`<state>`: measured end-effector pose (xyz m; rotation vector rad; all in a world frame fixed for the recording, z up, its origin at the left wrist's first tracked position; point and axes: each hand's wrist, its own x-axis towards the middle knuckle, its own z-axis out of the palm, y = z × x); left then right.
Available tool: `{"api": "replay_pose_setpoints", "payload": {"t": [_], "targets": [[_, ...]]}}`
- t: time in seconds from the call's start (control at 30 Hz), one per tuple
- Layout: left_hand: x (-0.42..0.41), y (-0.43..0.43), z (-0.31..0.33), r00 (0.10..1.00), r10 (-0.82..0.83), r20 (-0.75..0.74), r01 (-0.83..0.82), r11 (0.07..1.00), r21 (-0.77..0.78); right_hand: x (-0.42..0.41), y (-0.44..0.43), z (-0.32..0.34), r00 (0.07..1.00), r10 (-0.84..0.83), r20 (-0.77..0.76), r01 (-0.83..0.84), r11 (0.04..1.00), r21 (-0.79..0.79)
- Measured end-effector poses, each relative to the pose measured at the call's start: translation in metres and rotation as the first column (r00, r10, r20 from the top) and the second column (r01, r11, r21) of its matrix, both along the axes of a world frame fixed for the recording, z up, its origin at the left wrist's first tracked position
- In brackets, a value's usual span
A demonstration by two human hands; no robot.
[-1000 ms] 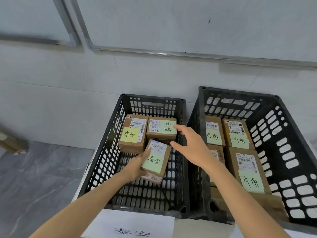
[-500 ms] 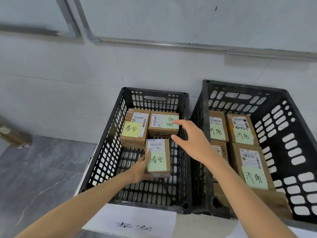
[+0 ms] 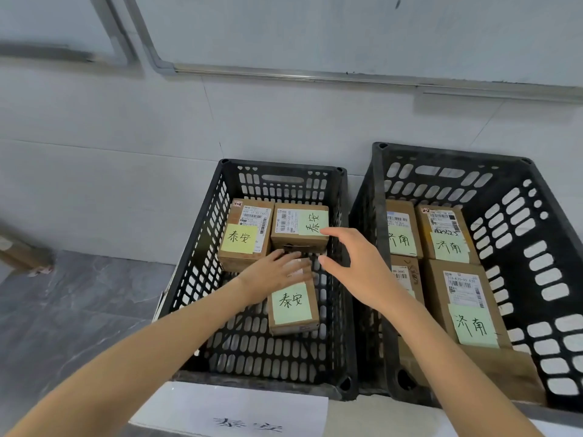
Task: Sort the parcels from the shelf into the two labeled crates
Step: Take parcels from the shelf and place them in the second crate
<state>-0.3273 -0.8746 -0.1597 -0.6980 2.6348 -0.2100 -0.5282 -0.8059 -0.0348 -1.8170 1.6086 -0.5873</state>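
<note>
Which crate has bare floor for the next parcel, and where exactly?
Left crate: bare floor left of the front parcel, which the left hand rests on, and along the near wall. The back-row parcels fill the far end. Right crate is crowded: parcels cover the floor that shows, with brown cardboard at the near end.

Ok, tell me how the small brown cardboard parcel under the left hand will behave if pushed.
The small brown cardboard parcel looks stiff: square edges, no sagging under the left hand. Lying flat, it should slide, not tip or roll. The slotted floor of the black plastic crate may snag its corners.
</note>
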Motion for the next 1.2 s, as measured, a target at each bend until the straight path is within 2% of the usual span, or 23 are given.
{"api": "replay_pose_setpoints", "payload": {"t": [0.1, 0.17, 0.27, 0.37, 0.47, 0.57, 0.67, 0.77, 0.9, 1.2], "targets": [[-0.014, -0.002, -0.009, 0.978, -0.161, 0.129, 0.166, 0.986, -0.027, -0.005, -0.001, -0.002, 1.0, -0.007, -0.024, 0.007, 1.0, -0.008], [-0.018, -0.004, -0.014, 0.958, -0.209, 0.198, 0.219, 0.975, -0.033, -0.008, -0.001, -0.003, 0.999, -0.016, -0.035, 0.016, 1.0, -0.007], [-0.019, -0.007, -0.016, 0.955, -0.225, 0.194, 0.231, 0.973, -0.011, -0.013, 0.0, -0.004, 0.999, -0.026, -0.038, 0.025, 1.0, -0.013], [-0.02, -0.006, -0.02, 0.979, -0.144, 0.143, 0.139, 0.989, 0.042, -0.015, 0.0, -0.004, 0.999, -0.028, -0.034, 0.027, 0.999, -0.035], [-0.017, -0.004, -0.022, 0.997, 0.05, 0.051, -0.055, 0.993, 0.101, -0.017, -0.001, -0.003, 0.999, -0.023, -0.029, 0.021, 0.998, -0.067], [-0.015, -0.004, -0.021, 0.97, 0.241, -0.043, -0.234, 0.964, 0.124, -0.017, -0.002, -0.003, 0.997, 0.002, -0.075, -0.009, 0.997, -0.083], [-0.017, -0.005, -0.019, 0.921, 0.365, -0.134, -0.35, 0.929, 0.123, -0.016, -0.001, -0.004, 0.983, 0.023, -0.183, -0.044, 0.993, -0.11], [-0.025, -0.01, -0.019, 0.883, 0.428, -0.195, -0.418, 0.904, 0.09, -0.014, 0.0, -0.004, 0.96, 0.029, -0.28, -0.069, 0.988, -0.135], [-0.031, -0.021, -0.021, 0.853, 0.484, -0.194, -0.482, 0.874, 0.06, -0.013, -0.002, -0.006, 0.931, 0.039, -0.362, -0.095, 0.986, -0.139], [-0.033, -0.034, -0.03, 0.848, 0.504, -0.166, -0.496, 0.864, 0.09, -0.019, -0.007, -0.013, 0.924, 0.028, -0.38, -0.094, 0.983, -0.156]]}}
